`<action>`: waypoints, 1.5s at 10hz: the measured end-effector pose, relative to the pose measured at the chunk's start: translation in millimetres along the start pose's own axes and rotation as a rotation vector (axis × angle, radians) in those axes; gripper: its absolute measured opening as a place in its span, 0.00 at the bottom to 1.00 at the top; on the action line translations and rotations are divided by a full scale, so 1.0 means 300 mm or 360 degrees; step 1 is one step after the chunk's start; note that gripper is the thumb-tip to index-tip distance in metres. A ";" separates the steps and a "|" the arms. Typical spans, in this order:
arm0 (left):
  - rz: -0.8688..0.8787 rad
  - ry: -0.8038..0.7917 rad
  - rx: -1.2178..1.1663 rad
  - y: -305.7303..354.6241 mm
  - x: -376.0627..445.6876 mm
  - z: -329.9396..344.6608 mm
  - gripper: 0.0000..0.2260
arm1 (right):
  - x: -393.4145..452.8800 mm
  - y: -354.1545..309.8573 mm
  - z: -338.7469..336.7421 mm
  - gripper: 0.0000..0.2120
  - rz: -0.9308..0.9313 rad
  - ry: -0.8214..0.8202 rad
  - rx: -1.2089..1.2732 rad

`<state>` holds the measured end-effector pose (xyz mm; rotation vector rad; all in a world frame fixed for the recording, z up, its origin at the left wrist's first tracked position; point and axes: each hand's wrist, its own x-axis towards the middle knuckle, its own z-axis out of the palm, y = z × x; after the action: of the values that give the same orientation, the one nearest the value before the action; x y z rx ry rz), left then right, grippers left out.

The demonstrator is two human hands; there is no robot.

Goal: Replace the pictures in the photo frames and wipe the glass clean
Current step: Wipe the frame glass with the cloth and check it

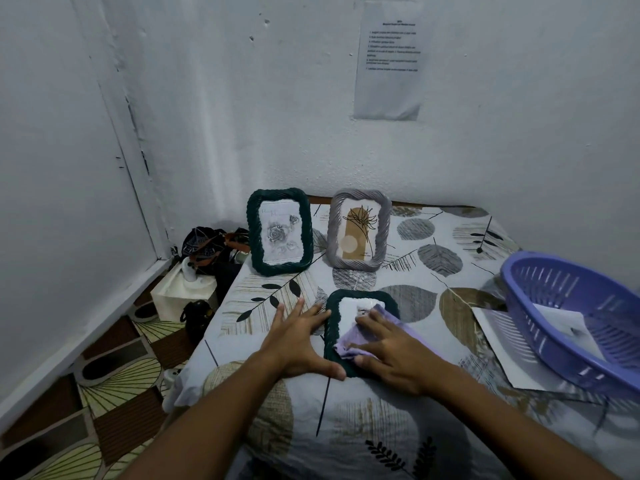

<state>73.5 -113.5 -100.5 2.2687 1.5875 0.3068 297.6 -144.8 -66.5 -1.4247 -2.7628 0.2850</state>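
Note:
A dark green rope-edged photo frame (333, 320) lies flat on the bed in front of me. My left hand (300, 341) rests beside its left edge, fingers spread straight, thumb against the frame's near corner. My right hand (388, 348) presses a lilac cloth (349, 344) flat onto the frame's glass, covering most of the picture. Behind it stand two frames against the wall: a dark green frame (279, 232) with a grey rose picture and a grey frame (358, 230) with a tan plant picture.
A lilac plastic basket (575, 320) sits at the right on a sheet of paper (498, 344), with white paper inside. The leaf-patterned bedsheet (433, 258) covers the bed. Left of the bed, on the floor, are a white tissue box (180, 292) and dark bags (207, 247).

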 end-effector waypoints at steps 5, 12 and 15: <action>0.0057 -0.0011 0.0061 -0.009 -0.004 0.002 0.60 | 0.019 0.156 -0.041 0.22 0.0439 0.0071 -0.0077; 0.0053 -0.0002 0.0097 -0.007 -0.001 0.007 0.59 | -0.068 0.062 0.035 0.40 0.0542 0.0167 -0.0105; 0.0057 -0.0009 0.0100 -0.008 0.000 0.004 0.58 | 0.170 0.100 0.025 0.23 0.0699 0.0124 -0.0068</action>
<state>71.8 -113.1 -102.6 2.3456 1.5762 0.2629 291.3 -87.6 -82.2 -1.9966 -2.3821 0.1704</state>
